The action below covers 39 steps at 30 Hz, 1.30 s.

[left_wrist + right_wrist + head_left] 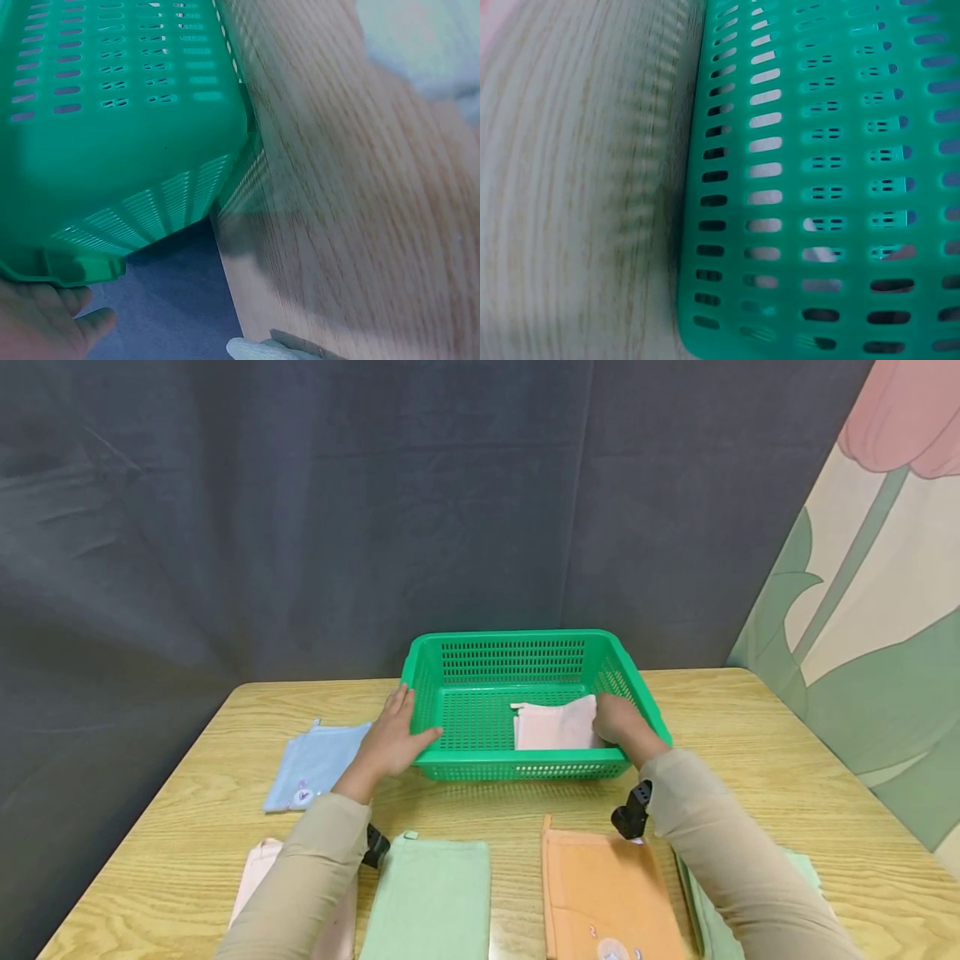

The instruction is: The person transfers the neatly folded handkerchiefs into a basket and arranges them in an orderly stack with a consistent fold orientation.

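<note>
A pale pink folded cloth (557,727) with a small loop lies in the front right part of a green plastic basket (517,757). My right hand (621,723) reaches over the basket's right front corner and grips the cloth by its right edge; its fingertips are hidden. Spread at the basket's left front corner, my left hand (393,735) rests against the rim with fairly straight fingers. In the left wrist view, part of the left hand (41,319) touches the rim. The basket's slotted wall (787,180) fills much of the right wrist view and hides the right hand's fingers.
On the wooden table (517,810) lie a blue cloth (318,764), a pink cloth (258,868) partly under my left forearm, a green cloth (427,897), an orange cloth (600,885) and another green cloth (701,910) partly under my right forearm. A dark curtain (375,510) hangs behind.
</note>
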Available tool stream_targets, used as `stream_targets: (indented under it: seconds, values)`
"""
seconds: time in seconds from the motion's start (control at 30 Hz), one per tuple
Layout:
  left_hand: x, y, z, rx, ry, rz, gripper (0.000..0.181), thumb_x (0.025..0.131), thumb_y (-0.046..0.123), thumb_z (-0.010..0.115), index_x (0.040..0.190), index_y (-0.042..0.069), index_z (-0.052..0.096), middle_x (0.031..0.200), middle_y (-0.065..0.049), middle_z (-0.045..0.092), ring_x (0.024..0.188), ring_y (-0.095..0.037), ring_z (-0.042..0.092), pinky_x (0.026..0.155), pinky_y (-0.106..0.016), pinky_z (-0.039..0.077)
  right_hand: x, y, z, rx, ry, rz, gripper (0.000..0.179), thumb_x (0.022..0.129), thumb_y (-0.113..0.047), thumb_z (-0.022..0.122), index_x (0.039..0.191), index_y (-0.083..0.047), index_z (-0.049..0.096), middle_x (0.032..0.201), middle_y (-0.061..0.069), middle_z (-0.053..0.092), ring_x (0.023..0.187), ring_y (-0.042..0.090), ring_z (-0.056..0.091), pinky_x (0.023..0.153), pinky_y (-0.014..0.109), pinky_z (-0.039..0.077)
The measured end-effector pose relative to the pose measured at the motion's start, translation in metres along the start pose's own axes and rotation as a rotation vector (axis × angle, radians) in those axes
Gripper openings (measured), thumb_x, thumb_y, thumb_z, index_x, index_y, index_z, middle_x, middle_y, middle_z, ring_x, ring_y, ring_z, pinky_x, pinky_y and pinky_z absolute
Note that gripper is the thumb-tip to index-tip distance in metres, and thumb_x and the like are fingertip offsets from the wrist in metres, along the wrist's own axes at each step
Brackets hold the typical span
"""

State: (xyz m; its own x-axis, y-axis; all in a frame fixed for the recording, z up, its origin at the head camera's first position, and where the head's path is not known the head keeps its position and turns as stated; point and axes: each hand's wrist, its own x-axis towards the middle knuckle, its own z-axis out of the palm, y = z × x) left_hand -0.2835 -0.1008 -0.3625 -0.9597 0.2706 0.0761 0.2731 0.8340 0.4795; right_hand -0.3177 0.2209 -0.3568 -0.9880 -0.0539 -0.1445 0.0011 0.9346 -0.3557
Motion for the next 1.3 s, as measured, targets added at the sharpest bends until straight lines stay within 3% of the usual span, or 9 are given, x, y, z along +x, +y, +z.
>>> stream_targets:
  seconds: [0.2,0.37,0.5,0.7,0.87,1.3]
  values:
    - [-0.001,-0.001,0.000,0.000,-0.008,-0.011,0.080,0.085,0.049,0.041,0.138,-0.001,0.007,0.143,-0.011,-0.004,0.129,-0.023,-0.006,0.100,-0.046,0.013,-0.004,-0.004,-0.003,-0.012,0.027,0.015,0.030,0.083,0.004,0.038,0.111,0.016,0.043,0.093,0.023,0.051,0.075,0.027,0.046,0.062,0.034,0.041]
    - [-0.001,-0.002,0.000,-0.003,-0.010,-0.017,0.080,0.085,0.049,0.041,0.138,0.000,0.006,0.143,-0.010,-0.004,0.129,-0.023,-0.006,0.100,-0.046,0.013,-0.007,-0.006,-0.005,0.014,0.026,-0.010,0.022,0.084,0.002,0.040,0.101,0.013,0.047,0.085,0.018,0.050,0.073,0.027,0.046,0.062,0.034,0.040]
    - [-0.001,-0.002,0.000,-0.005,-0.007,-0.016,0.080,0.085,0.050,0.041,0.138,0.000,0.006,0.143,-0.010,-0.004,0.129,-0.023,-0.006,0.100,-0.046,0.013,-0.008,-0.005,-0.007,0.065,0.039,-0.045,0.023,0.086,-0.002,0.042,0.103,0.013,0.047,0.092,0.022,0.051,0.076,0.026,0.047,0.068,0.037,0.041]
    - [0.001,-0.002,0.000,0.005,-0.008,-0.016,0.080,0.086,0.049,0.040,0.138,0.000,0.006,0.143,-0.010,-0.005,0.129,-0.023,-0.006,0.100,-0.046,0.013,-0.008,-0.001,-0.007,0.267,0.046,-0.058,0.030,0.090,-0.006,0.042,0.112,0.013,0.042,0.095,0.026,0.052,0.070,0.027,0.055,0.059,0.034,0.046]
    - [0.002,-0.001,0.000,0.015,-0.005,-0.015,0.079,0.086,0.048,0.041,0.138,0.000,0.006,0.143,-0.010,-0.004,0.129,-0.025,-0.004,0.099,-0.047,0.014,-0.009,0.002,-0.007,0.491,0.072,-0.077,0.031,0.091,-0.009,0.040,0.113,0.013,0.040,0.100,0.029,0.049,0.085,0.036,0.054,0.066,0.038,0.048]
    - [0.002,0.000,0.000,0.022,-0.022,-0.018,0.078,0.086,0.046,0.041,0.138,0.001,0.004,0.143,-0.009,-0.005,0.129,-0.021,-0.007,0.100,-0.045,0.014,-0.034,0.011,-0.026,0.764,0.066,-0.126,0.038,0.094,-0.016,0.035,0.120,0.012,0.033,0.111,0.026,0.041,0.097,0.038,0.046,0.078,0.042,0.044]
